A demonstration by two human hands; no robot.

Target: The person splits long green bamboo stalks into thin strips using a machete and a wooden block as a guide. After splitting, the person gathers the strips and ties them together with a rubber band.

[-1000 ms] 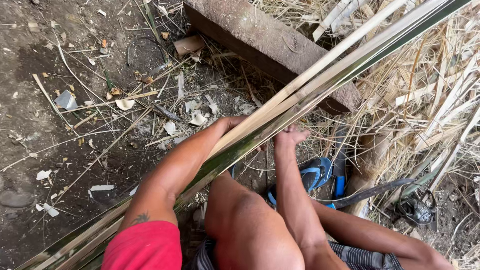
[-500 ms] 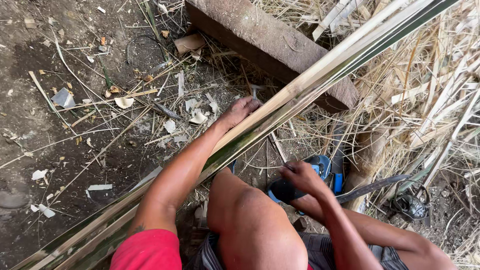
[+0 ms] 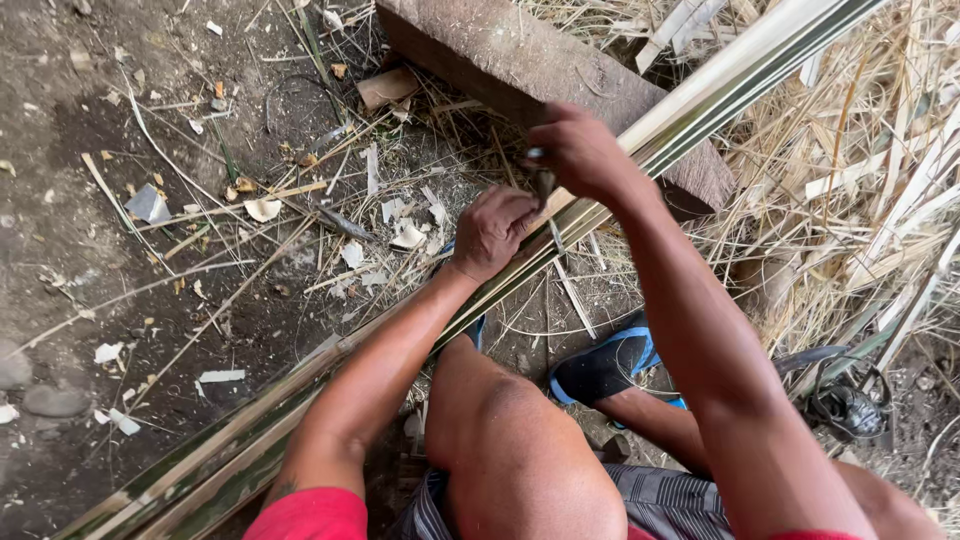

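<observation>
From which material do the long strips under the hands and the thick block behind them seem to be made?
The long strips look like split bamboo: green skin outside, pale matt inside, straight fibres. The block seems to be weathered wood, grey-brown and rough, though stone cannot be excluded. The left hand grips the strips.

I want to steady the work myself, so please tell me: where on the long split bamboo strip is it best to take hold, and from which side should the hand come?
Probably grip the long bamboo strip at mid-length, where the left hand already clamps it, just below the right hand. Come from above, fingers wrapped across its narrow width: it slopes clear of the ground there, beside the wooden block.
</observation>
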